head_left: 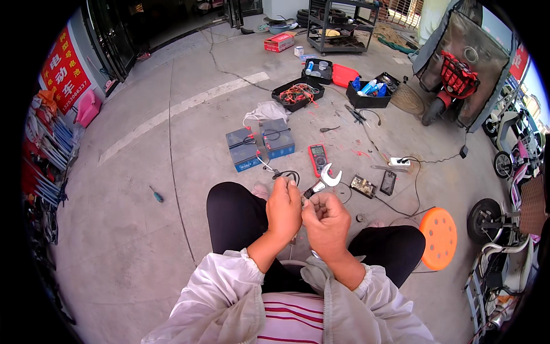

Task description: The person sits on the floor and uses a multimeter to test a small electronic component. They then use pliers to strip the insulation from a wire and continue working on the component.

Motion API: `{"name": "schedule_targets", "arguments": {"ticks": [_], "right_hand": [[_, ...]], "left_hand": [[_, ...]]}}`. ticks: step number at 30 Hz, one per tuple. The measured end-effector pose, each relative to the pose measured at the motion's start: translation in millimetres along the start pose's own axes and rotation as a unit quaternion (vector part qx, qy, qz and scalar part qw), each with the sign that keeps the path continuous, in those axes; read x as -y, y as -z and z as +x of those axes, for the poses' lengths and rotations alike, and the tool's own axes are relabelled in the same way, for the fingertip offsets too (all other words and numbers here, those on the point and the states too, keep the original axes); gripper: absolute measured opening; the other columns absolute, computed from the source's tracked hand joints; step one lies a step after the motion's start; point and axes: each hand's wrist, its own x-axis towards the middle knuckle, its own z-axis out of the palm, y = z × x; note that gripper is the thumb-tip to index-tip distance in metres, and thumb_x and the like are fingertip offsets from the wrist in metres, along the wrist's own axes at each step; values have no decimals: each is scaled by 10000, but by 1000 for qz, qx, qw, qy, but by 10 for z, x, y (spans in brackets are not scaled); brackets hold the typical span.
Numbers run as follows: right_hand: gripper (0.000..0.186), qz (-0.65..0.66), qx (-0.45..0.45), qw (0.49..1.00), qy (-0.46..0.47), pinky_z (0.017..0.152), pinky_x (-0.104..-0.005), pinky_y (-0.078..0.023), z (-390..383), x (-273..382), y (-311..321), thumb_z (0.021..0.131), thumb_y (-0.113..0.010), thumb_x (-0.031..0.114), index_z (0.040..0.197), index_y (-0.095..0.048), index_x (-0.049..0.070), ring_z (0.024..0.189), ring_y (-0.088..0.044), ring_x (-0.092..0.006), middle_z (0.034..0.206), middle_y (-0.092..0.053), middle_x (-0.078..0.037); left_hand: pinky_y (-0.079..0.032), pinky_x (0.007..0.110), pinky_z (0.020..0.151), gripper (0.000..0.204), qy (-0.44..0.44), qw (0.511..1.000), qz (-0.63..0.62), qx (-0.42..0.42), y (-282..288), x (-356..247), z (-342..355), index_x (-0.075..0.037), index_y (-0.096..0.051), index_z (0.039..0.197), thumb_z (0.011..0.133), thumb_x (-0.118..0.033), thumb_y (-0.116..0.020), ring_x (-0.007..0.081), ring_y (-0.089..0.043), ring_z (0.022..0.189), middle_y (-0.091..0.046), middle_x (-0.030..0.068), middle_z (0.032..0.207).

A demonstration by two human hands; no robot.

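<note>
My left hand [283, 209] is closed at the middle, below a looped black cable [288, 174]; what lies inside its grip is hidden. My right hand [327, 223] is pinched beside it around something small I cannot make out. An adjustable wrench [329, 176] angles up from between both hands, its handle partly hidden, so which hand grips it is unclear. Just beyond are two blue-and-grey batteries [243, 155] [278, 147] with wires, a red multimeter [318, 159], and an opened device [362, 187] with exposed insides.
An orange stool [438, 252] stands right, a screwdriver [157, 195] lies left. Toolboxes [298, 104] [368, 102], a power strip [399, 161] and cables lie ahead. A cart [338, 43] stands at the back, a covered scooter [435, 114] and parked bikes [484, 229] right, bundled poles [48, 149] left.
</note>
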Motion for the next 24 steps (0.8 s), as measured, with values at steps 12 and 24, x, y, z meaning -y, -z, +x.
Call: {"name": "schedule_targets", "arguments": {"ticks": [12, 24], "right_hand": [[272, -274, 61, 942, 186, 723, -350, -465, 472, 465, 664, 728, -749, 42, 985, -665, 74, 791, -586, -243, 927, -638, -71], [254, -427, 330, 779, 320, 817, -397, -441, 642, -84, 678, 728, -718, 112, 959, -613, 100, 885, -584, -254, 973, -594, -48]], "left_hand": [[-472, 491, 524, 147, -129, 975, 158, 84, -85, 173, 164, -39, -508, 913, 916, -174, -565, 401, -606, 577, -608, 195, 658], [-473, 490, 515, 165, -134, 961, 147, 192, -173, 327, 125, -26, -487, 899, 905, -168, -571, 401, -604, 575, -611, 192, 657]]}}
